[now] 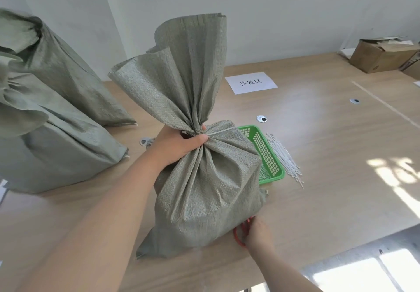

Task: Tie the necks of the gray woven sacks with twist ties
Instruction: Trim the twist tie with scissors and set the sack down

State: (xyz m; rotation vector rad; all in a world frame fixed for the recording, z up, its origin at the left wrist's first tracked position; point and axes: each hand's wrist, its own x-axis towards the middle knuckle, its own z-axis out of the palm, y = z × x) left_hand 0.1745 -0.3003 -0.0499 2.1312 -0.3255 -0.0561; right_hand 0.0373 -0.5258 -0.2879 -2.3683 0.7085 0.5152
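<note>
Centre frame: left hand (181, 146) clamped round sack (204, 189) neck, tie (221, 131) on. Lower right: right hand (255, 232) closing on red scissors (238, 235). Next, probably trimming.

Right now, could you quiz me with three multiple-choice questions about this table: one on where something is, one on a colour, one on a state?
1. The loose white twist ties lie where?
A) right of the green plastic basket
B) on the cardboard box
2. The handles by the right hand are:
A) blue
B) red
3. The left hand is:
A) gripping the gray woven sack at its neck
B) flat on the table

Answers: 1 A, ties beside the basket; 2 B, red loops show; 3 A, fingers encircle the neck.
</note>
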